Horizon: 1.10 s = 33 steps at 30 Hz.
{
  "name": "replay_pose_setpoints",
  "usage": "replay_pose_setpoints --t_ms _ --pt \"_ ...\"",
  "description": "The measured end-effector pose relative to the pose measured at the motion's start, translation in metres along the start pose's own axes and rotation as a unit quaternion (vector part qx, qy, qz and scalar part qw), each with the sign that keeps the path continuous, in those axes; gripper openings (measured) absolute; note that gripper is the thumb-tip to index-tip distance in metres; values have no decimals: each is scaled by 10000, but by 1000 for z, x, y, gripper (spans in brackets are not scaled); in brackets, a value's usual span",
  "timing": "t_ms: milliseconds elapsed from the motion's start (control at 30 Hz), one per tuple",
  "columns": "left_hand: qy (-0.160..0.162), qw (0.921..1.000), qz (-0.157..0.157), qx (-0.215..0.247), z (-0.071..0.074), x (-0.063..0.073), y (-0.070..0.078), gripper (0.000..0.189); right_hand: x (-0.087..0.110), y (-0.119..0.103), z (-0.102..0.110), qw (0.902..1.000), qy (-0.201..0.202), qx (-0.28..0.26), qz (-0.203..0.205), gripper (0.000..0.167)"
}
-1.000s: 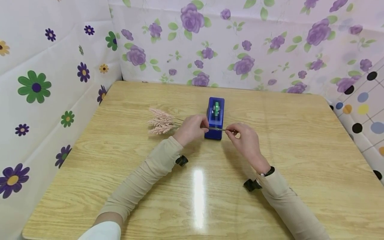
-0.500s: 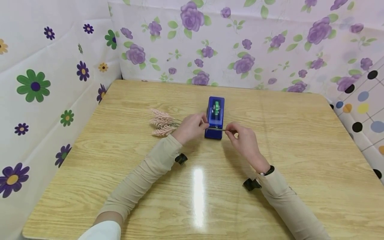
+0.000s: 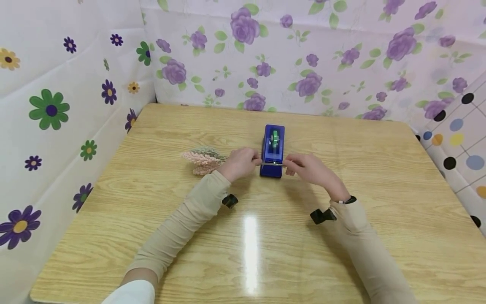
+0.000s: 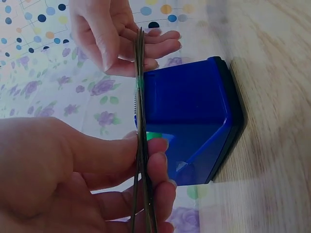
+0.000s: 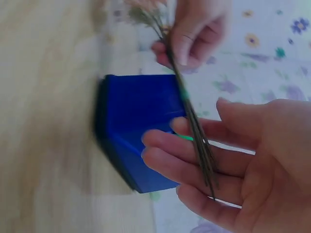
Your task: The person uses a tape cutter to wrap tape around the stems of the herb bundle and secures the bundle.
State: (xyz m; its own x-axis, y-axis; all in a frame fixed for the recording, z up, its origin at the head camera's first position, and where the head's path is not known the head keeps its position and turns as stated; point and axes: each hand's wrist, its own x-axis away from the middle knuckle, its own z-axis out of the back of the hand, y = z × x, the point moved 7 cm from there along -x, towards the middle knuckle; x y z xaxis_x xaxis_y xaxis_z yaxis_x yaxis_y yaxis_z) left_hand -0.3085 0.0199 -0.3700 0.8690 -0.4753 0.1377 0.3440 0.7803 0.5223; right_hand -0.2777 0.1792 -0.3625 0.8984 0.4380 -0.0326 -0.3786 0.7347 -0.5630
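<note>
At the far left, a white cloth printed with purple, green and yellow flowers [image 3: 77, 114] hangs beyond the left edge of the light wood-grain table [image 3: 288, 261], well apart from the landmark, the blue plastic tape dispenser [image 3: 271, 171]. A broad stretch of wood lies between that edge and the fluffy pink and pale green artificial flower heads [image 3: 205, 159], which are left of the dispenser. The left hand [image 3: 241, 164] is just beside the dispenser's left side, thumb and fingers closed in a pinch on the bundle of thin dark stems [image 4: 141, 114] below those heads. The stems run crosswise over the dispenser's near end, along its toothed cutter [image 4: 135, 107]; whether they touch it I cannot tell. Green tape [image 4: 140, 83] is wrapped round them between the hands. Behind the cutter, a green tape roll [image 3: 275, 138] sits in the dispenser. Just right of the dispenser, the right hand [image 3: 309, 169] is loosely spread, the stem ends lying across its gently bent fingers, thumb apart from them. Wide wood continues right of the dispenser to the table's right edge; the far edge lies nearer, behind it.
</note>
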Motion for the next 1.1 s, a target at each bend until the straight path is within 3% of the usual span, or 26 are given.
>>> replay_pose_setpoints --t_ms 200,333,667,1000,1100 --pt "-358 9973 -430 471 -5 -3 0 24 -9 11 -5 9927 -568 -1064 -101 26" --pt "-506 9948 -658 595 -8 -6 1 22 -10 14 -7 9873 -692 -1420 -189 25" --pt "-758 9921 -703 714 -7 -8 2 28 -8 20 -7 9815 -849 -1671 -402 26" --pt "-1062 9885 -499 955 -6 -4 -3 29 -8 22 -7 9793 -893 -1666 -725 26" --pt "-1098 9878 -536 970 -5 -2 -3 31 -7 18 -8 9799 -1034 -1612 -551 27"
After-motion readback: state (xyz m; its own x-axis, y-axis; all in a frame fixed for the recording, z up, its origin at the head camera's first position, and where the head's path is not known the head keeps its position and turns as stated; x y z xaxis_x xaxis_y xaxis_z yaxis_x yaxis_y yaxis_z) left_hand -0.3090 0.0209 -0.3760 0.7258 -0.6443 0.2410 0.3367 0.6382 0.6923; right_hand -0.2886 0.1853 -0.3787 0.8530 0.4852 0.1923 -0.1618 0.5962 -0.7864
